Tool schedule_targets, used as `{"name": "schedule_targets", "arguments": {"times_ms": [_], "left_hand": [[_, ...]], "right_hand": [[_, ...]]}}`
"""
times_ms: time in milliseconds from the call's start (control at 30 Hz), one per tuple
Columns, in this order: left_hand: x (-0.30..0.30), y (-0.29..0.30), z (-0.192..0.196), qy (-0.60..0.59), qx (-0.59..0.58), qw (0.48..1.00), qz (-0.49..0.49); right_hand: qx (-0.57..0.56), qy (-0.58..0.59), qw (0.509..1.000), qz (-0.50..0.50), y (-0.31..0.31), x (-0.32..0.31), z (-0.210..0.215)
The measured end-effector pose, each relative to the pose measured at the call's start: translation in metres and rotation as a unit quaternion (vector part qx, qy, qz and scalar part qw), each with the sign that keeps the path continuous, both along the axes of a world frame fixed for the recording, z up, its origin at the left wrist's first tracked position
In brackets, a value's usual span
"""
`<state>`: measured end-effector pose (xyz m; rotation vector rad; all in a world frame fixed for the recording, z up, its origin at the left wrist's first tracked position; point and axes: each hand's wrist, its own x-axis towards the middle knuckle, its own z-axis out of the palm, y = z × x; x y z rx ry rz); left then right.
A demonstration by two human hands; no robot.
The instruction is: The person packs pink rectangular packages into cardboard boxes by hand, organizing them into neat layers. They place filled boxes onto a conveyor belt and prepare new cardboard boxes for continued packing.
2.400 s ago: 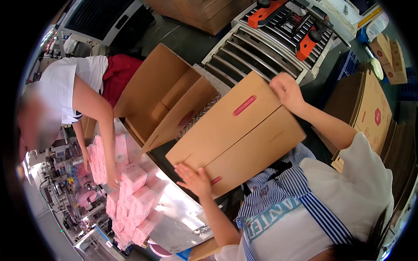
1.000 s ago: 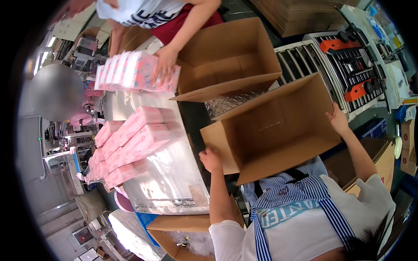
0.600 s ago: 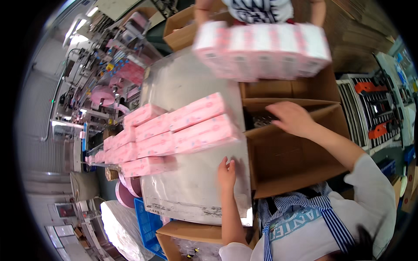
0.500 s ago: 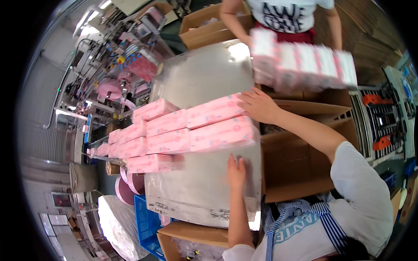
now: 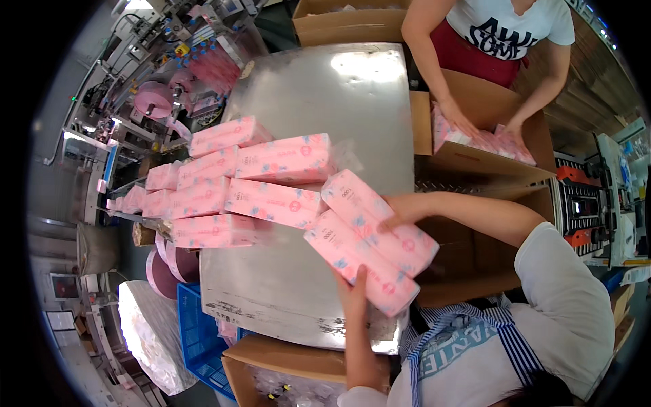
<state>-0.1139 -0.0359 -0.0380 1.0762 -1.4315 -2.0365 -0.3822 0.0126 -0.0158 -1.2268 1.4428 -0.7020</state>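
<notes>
1. Right hand [image 5: 405, 209]: partly curled on the upper pack [image 5: 381, 222], thumb across its top face, fingers mostly out of sight on the far side. Has hold of it.
2. Left hand [image 5: 351, 293]: partly curled at the lower pack [image 5: 361, 263], thumb up against the near side, other fingers mostly hidden by the pack. Supports the pair with the right.
3. Both packs: pink, printed, long sides touching, lying at a slant over the right edge of the metal table [image 5: 329, 102], toward its near end. Right ends stick out past that edge. Can't tell if their left ends touch the tabletop.
4. Pack pile [image 5: 234, 190]: same pink kind, stacked in rows on the table's left-middle part, running past its left edge.
5. Near carton [image 5: 471, 278]: open, brown, just off the table's right edge, partly behind the right forearm.
6. Far carton [image 5: 485, 163]: also off the table's right edge, farther up. Pink packs inside; co-worker's hands [image 5: 513, 136] on them.
7. Roller conveyor [image 5: 580, 203] with orange parts: well right of the table, beyond both cartons.
8. Film carton [image 5: 291, 353]: at the table's near edge, clear plastic inside.
9. Blue crate [image 5: 193, 329]: off the table's near left corner.
10. Pink rolls [image 5: 161, 275]: just off the table's left edge, above the crate.
</notes>
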Motion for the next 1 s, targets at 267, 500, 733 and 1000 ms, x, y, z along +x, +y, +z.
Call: {"name": "schedule_targets", "arguments": {"times_ms": [267,500,733,1000], "left_hand": [[-0.039,0.011,0.086,-0.140,0.252,0.871,-0.398],[-0.131,0.072,0.000,-0.156,-0.034,0.854,-0.496],[-0.127,0.126,-0.116,-0.460,-0.444,0.602,-0.478],[-0.150,0.010,0.042,-0.293,-0.728,0.612,-0.099]], "right_hand": [[0.369,-0.211,0.905,-0.019,0.163,-0.052,0.100],[0.153,-0.201,0.930,-0.269,0.255,-0.028,-0.049],[0.090,-0.087,0.908,-0.399,0.253,0.062,-0.184],[0.303,0.063,0.950,-0.045,0.201,0.019,-0.176]]}}
